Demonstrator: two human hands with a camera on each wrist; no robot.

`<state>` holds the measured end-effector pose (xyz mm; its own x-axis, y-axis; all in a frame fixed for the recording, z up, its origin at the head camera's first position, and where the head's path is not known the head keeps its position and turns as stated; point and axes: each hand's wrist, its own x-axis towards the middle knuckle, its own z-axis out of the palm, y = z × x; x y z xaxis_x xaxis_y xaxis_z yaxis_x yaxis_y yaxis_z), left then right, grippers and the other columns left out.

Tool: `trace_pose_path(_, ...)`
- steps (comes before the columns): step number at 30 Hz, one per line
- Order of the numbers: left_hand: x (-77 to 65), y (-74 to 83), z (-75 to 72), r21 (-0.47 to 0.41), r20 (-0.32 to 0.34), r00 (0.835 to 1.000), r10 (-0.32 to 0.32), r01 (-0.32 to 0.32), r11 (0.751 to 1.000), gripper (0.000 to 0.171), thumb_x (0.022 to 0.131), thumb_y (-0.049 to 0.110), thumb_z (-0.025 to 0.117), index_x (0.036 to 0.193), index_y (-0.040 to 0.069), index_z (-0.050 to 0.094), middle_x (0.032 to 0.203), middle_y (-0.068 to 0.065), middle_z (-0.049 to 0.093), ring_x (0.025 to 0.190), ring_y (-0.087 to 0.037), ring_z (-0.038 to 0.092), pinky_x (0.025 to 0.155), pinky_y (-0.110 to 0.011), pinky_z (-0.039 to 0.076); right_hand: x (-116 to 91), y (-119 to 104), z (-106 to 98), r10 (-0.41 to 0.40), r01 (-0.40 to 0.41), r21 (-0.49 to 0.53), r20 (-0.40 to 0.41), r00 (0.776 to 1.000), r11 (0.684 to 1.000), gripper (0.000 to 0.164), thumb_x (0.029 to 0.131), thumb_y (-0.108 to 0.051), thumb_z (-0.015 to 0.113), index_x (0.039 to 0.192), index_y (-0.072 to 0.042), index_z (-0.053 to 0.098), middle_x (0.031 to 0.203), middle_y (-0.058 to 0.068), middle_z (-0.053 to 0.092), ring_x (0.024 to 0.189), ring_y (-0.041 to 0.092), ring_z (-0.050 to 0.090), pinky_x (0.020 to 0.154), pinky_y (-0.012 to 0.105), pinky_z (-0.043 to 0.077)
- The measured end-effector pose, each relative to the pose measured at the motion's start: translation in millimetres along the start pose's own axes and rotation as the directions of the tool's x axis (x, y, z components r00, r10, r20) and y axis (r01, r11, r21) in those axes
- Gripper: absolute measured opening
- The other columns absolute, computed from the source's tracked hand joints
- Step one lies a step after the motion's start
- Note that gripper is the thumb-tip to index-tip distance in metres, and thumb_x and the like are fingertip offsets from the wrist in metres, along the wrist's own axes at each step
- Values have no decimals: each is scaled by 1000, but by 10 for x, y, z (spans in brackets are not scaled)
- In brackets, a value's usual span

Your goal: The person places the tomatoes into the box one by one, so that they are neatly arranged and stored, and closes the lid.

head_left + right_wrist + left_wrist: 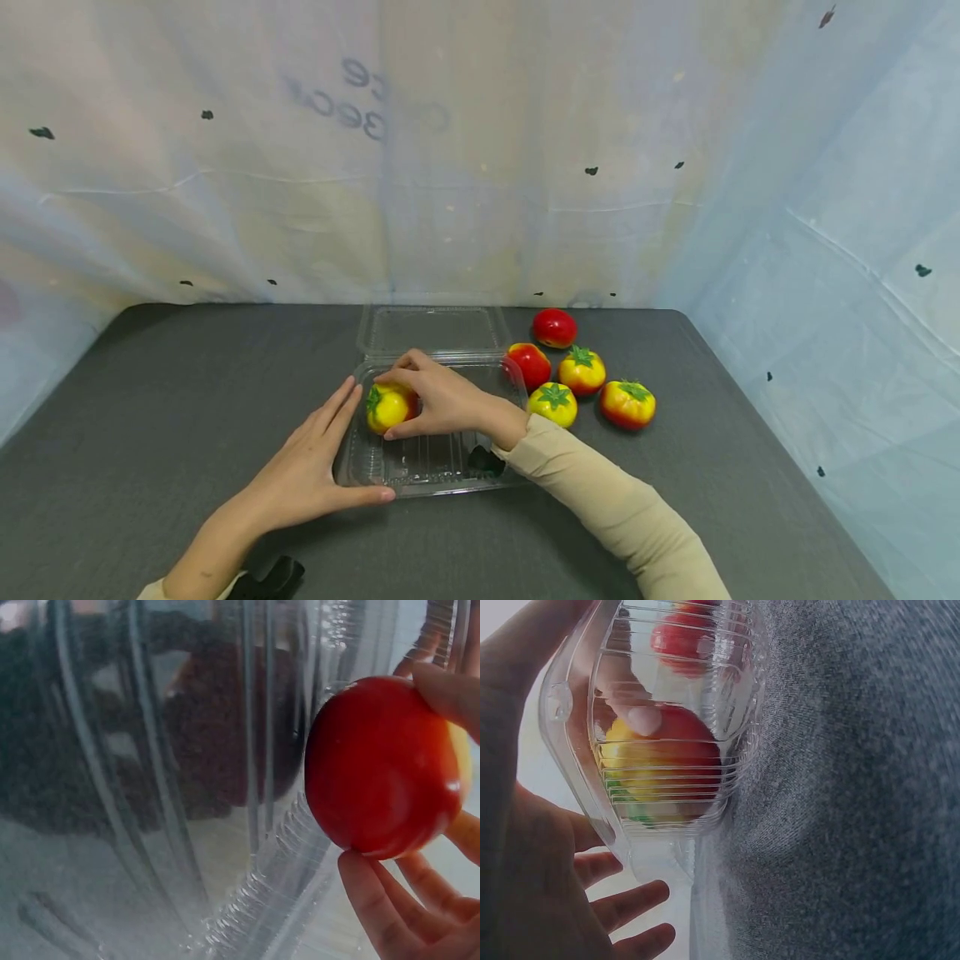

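Observation:
My right hand point(447, 400) holds a yellow-and-red tomato point(390, 408) with a green calyx between thumb and fingers, inside the left end of a clear plastic clamshell box point(442, 483). In the right wrist view the red underside of the tomato point(382, 769) faces the camera, close to the ribbed floor. My left hand point(311, 467) rests on the box's left side, its fingers straight and spread, the thumb along the front rim. In the left wrist view the tomato point(664, 765) shows through the box wall.
Right of the box lie several more tomatoes: a red one point(555, 328) at the back, another red one point(529, 367) by the rim, and yellow-topped ones point(628, 405). The clear lid point(431, 331) lies folded back. A pale sheet point(480, 208) hangs behind the dark grey table point(187, 417).

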<state>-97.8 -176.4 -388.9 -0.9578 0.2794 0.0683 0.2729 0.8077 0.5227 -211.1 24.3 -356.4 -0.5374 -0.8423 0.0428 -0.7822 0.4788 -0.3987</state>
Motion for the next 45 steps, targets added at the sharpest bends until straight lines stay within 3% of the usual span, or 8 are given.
trace_pose_path(9, -12, 17, 9, -8, -2, 1000, -4, 4, 1000, 122, 69, 73, 67, 156, 14, 4, 162, -7, -1, 138, -48, 24, 92, -73, 33, 62, 10, 31, -31, 31, -22, -20, 999, 999, 69, 77, -44, 78, 134, -14, 54, 124, 4, 49, 100, 11, 53, 91, 17, 45)
trace_pose_path(18, -12, 15, 25, -12, -7, 1000, -8, 8, 1000, 123, 68, 73, 68, 156, 14, 5, 162, -7, -1, 138, -48, 24, 92, -73, 33, 46, -12, 41, -77, 69, -126, -62, 995, 990, 67, 77, -45, 78, 132, -13, 56, 120, 3, 53, 103, 12, 50, 94, 18, 44)
trace_pose_path(45, 5, 0, 3, 3, -4, 1000, -3, 3, 1000, 124, 68, 73, 68, 156, 13, 5, 162, -8, 0, 138, -48, 23, 92, -74, 32, -82, -10, -148, 6, -6, -9, 13, 1000, 1000, 68, 79, -39, 78, 137, -15, 51, 133, 4, 50, 117, 17, 51, 103, 29, 43)
